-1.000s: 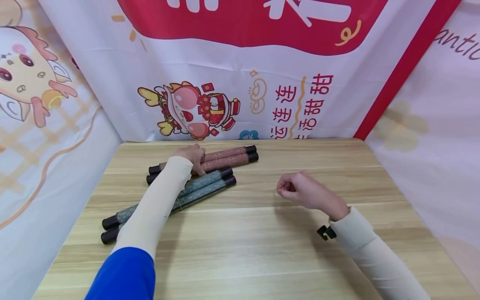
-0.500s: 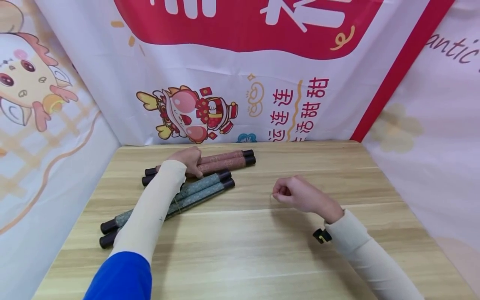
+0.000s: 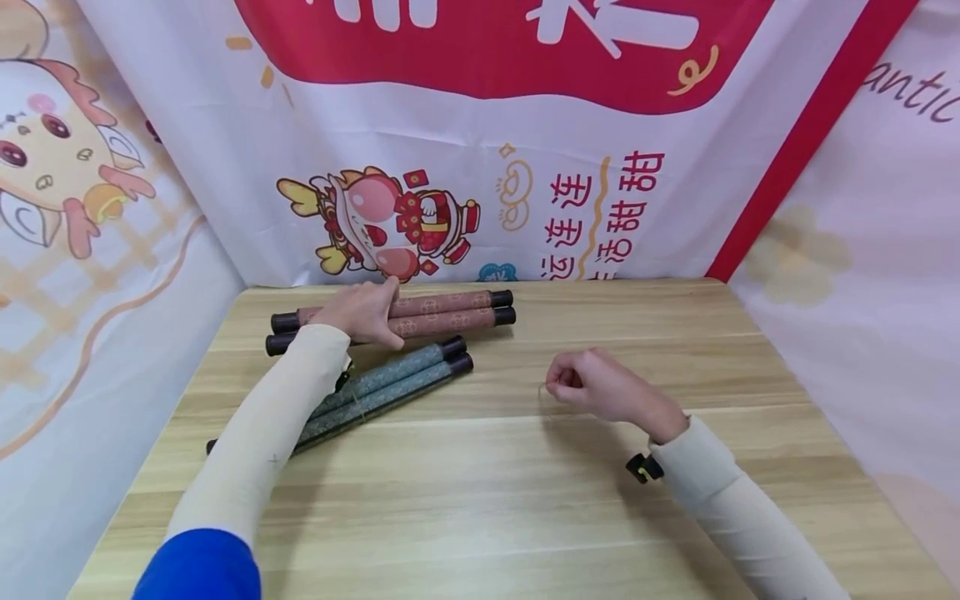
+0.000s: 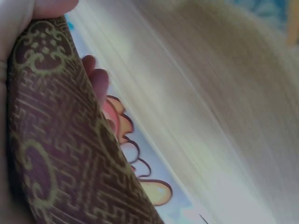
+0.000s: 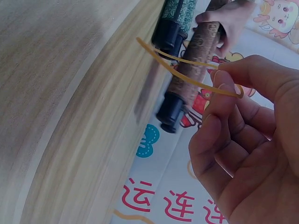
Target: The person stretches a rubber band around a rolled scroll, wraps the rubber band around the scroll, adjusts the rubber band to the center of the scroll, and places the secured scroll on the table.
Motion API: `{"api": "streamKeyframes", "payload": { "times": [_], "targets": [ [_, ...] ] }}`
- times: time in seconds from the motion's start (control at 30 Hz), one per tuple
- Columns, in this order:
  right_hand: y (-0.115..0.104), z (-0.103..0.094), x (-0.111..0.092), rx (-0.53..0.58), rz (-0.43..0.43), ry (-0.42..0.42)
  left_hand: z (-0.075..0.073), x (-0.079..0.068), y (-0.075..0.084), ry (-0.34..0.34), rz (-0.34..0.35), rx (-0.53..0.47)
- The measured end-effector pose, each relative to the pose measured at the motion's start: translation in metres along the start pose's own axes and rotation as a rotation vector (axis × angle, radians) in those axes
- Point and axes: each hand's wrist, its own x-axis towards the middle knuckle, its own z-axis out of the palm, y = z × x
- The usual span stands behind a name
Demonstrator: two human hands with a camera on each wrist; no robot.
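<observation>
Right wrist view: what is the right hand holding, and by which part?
The right hand pinches a yellow rubber band by one end of its loop.

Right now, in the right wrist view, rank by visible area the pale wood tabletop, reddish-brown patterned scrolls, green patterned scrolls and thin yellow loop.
Pale wood tabletop
Reddish-brown patterned scrolls
Green patterned scrolls, cut off by the top edge
Thin yellow loop

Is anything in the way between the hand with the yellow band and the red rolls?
Nothing visible is: between the right hand, pinching the yellow band, and the red rolls, only tabletop shows. The green rolls lie beside that path.
</observation>
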Motion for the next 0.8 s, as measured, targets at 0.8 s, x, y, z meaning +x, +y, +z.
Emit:
{"api": "streamKeyframes", "payload": {
  "times": [0.8],
  "targets": [
    [0.019,-0.011,0.005,-0.062,0.074,0.075,0.006,-0.104,0.075,0.228,0.085,0.026]
  ]
}}
